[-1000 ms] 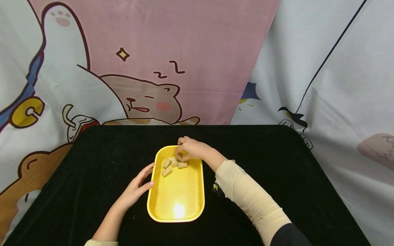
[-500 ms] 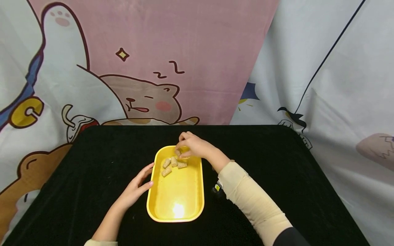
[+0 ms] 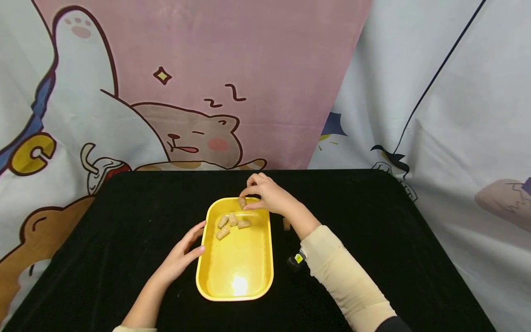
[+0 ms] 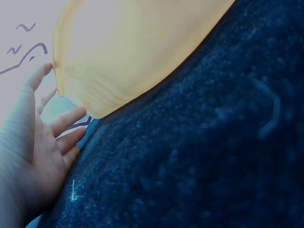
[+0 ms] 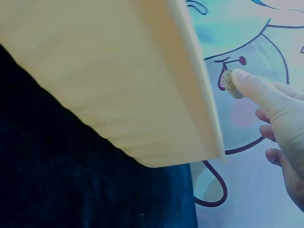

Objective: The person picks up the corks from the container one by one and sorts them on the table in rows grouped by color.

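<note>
A yellow rectangular tray lies on the black cloth, with several corks grouped in its far half. Between thumb and fingertips my right hand pinches one cork above the tray's far rim; the right wrist view shows that cork held clear of the tray wall. My left hand touches the tray's left side with spread, fairly straight fingers. In the left wrist view its fingertips meet the outer wall of the tray.
To the right of the tray, another cork sits on the black cloth, partly behind the right forearm. A small black object with a yellow-green patch shows beside the right sleeve. A cartoon-printed curtain hangs behind the table.
My right hand has lifted one cork from the group and moved it up toward the far rim. The cork beside the tray has come into clearer view. The left hand stays put.
</note>
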Available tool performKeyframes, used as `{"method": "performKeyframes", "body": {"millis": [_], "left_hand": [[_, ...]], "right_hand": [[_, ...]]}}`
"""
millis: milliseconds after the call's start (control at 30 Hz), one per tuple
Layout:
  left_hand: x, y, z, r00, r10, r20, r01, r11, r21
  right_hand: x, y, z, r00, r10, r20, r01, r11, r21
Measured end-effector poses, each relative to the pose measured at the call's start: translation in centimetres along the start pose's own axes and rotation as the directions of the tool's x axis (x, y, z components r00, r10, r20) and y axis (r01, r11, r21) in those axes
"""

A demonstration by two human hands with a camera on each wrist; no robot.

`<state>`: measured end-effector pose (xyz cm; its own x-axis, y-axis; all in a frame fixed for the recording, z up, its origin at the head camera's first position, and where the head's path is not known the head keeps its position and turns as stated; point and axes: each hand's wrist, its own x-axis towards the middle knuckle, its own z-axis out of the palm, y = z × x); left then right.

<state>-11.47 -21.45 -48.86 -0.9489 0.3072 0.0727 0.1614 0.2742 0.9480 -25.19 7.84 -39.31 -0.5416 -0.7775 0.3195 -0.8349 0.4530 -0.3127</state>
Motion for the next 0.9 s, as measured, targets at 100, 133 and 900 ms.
{"method": "performKeyframes", "body": {"millis": [100,133,900], "left_hand": [[0.0,-0.1,0.0,1.0,-0.013,-0.005,0.013,1.0,-0.001],[-0.1,-0.1,0.0,1.0,-0.017,-0.005,0.017,1.0,0.001],[0.0,0.0,0.1,0.999,-0.031,-0.02,0.032,0.999,0.007]], "right_hand": [[-0.6,-0.3,-0.5,0.999,0.012,-0.039,-0.012,1.0,-0.002],[-0.7,-0.5,-0.6,0.999,0.014,-0.051,-0.014,1.0,-0.001],[-7.0,-2.4,-3.0,0.964,0.061,-0.257,-0.061,0.998,0.006]]}}
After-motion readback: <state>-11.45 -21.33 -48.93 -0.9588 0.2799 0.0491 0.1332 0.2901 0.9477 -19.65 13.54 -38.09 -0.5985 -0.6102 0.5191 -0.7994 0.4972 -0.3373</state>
